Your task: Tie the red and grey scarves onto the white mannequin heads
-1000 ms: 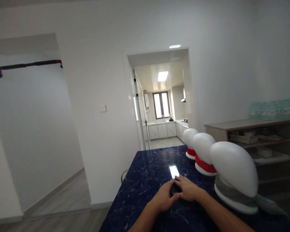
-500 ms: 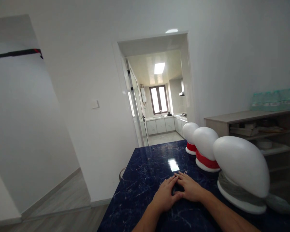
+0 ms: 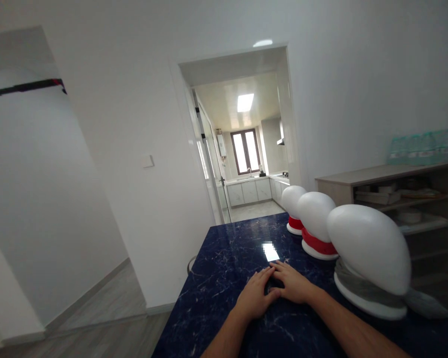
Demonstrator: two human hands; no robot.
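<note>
My left hand (image 3: 254,298) and my right hand (image 3: 293,284) lie flat, palms down, on the dark blue marbled table (image 3: 216,278). Their fingertips touch in the middle and neither holds anything. To the right stand three white mannequin heads in a row. The nearest head (image 3: 369,248) wears a grey scarf (image 3: 362,291) at its neck. The middle head (image 3: 315,216) and the far head (image 3: 293,199) each wear a red scarf. My right forearm runs close beside the nearest head.
A wooden shelf unit (image 3: 395,199) with papers and plates stands at the right wall, with a green-tinted pack (image 3: 425,149) on top. An open doorway (image 3: 242,144) ahead leads to a kitchen. A stool edge (image 3: 190,263) shows at the table's left.
Both hands stay together on the table. My view has tilted and shifted slightly, so the doorway and heads sit a little differently in the picture.
</note>
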